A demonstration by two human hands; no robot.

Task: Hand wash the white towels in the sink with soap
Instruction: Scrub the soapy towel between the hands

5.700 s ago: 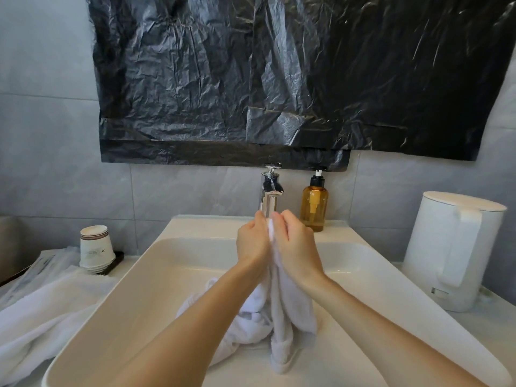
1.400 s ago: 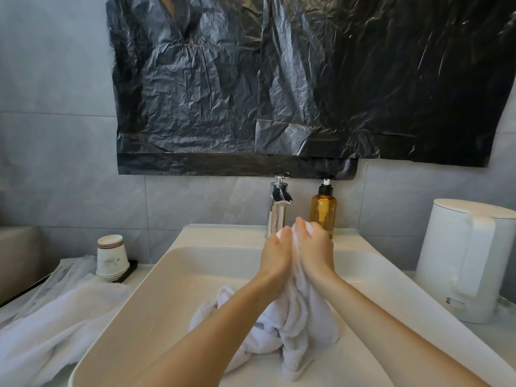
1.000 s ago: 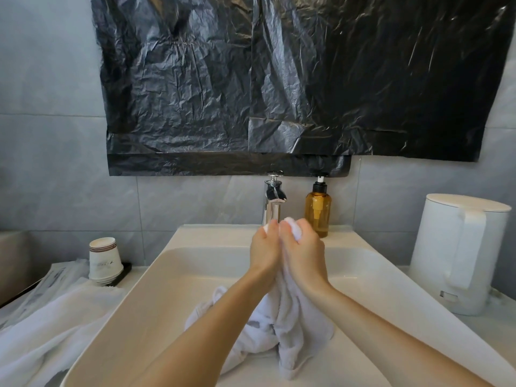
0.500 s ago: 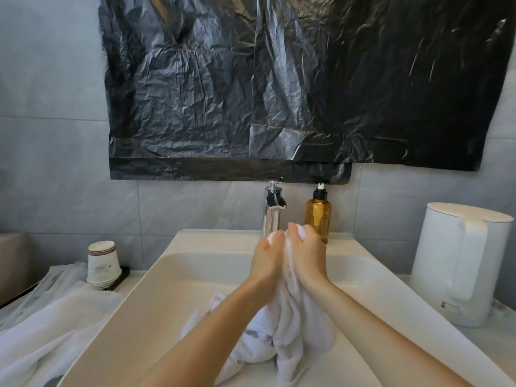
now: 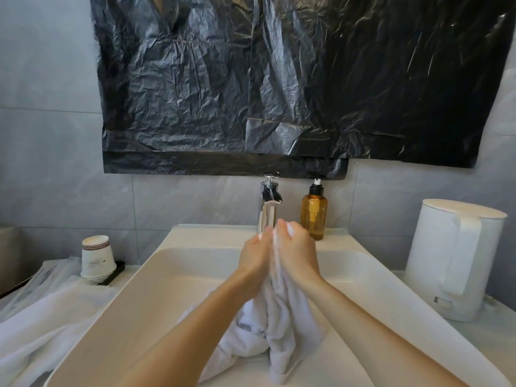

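A bathroom: tiled wall (image 5: 50, 163), white sink (image 5: 195, 263), chrome faucet (image 5: 268, 202).

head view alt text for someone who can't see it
Left hand and right hand grip a bunched white towel between them over a white sink. Behind: chrome tap and amber soap bottle; white kettle at right, paper cups and a second towel at left.

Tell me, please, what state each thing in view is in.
left hand: gripping the bunched towel.
right hand: gripping the same towel, against the left hand.
bunched towel: top held up, lower end lying in the sink.
spare towel: draped beside the sink.
soap bottle: upright, pump on.
paper cups: stacked, upside down.
kettle: upright, lid closed.
faucet: flow cannot be told.
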